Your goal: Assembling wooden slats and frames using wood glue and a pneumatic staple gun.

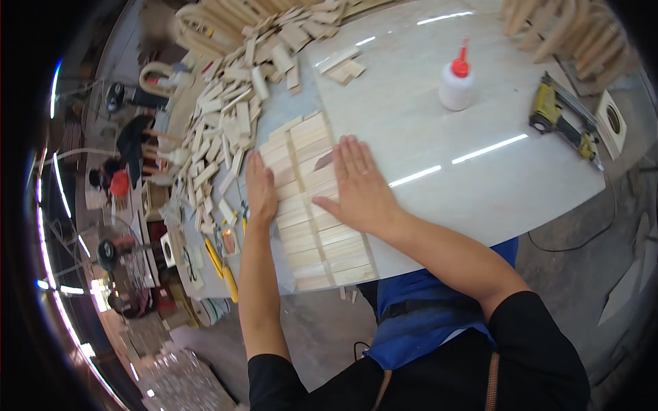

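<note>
Pale wooden slats (297,236) lie edge to edge in two columns near the table's front edge, with a narrow tan line running lengthwise between the columns. My left hand (262,190) is stretched out straight along their left side, its fingers extended and touching the slats' ends. On the right side, my right hand (362,188) rests flat with its thumb spread over the slats. Neither hand grips anything. A darker patch of wood (323,162) shows beside the right fingers.
Loose wooden blocks (236,103) are heaped at the far left of the pale tabletop (425,178). A white glue bottle (456,88) with a red nozzle and a yellow-green nail gun (563,113) stand to the right. Yellow-handled pliers (221,264) lie at the left front edge. Curved wooden pieces (548,27) are stacked behind.
</note>
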Action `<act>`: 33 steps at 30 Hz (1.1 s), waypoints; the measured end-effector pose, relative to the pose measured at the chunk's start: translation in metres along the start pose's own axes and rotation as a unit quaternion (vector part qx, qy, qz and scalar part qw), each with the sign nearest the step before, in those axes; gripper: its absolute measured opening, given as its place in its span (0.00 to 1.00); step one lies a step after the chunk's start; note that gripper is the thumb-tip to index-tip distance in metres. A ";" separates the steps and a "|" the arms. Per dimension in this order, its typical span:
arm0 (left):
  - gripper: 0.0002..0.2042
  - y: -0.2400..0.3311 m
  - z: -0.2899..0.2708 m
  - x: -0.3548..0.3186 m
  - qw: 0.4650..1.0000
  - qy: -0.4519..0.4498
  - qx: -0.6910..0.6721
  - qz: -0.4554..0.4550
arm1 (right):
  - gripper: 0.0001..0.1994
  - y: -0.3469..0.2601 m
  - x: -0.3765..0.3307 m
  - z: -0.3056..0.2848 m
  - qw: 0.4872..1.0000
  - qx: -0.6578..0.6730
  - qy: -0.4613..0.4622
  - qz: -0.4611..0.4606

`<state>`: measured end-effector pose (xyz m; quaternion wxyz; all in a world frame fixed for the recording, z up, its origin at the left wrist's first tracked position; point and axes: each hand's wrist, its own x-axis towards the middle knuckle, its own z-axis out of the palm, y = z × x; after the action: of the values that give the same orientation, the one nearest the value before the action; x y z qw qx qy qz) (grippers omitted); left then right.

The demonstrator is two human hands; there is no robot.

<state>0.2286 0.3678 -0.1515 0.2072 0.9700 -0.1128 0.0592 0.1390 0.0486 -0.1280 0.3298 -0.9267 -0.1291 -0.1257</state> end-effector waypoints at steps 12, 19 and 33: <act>0.38 0.133 -0.063 -0.121 0.999 0.010 0.000 -0.042 | 0.51 0.004 0.000 -0.006 0.999 0.040 0.007 -0.013; 0.42 0.227 -0.086 -0.223 0.997 -0.035 0.017 -0.062 | 0.49 0.003 0.003 0.001 0.997 0.069 -0.002 -0.033; 0.40 0.208 -0.074 -0.239 0.991 -0.101 0.063 -0.066 | 0.47 -0.043 0.058 0.023 0.984 0.003 0.018 -0.175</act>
<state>-0.0586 0.2601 -0.0422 0.1363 0.9875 -0.0653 -0.0456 0.1823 0.1047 -0.1020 0.3077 -0.8864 -0.2838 -0.1977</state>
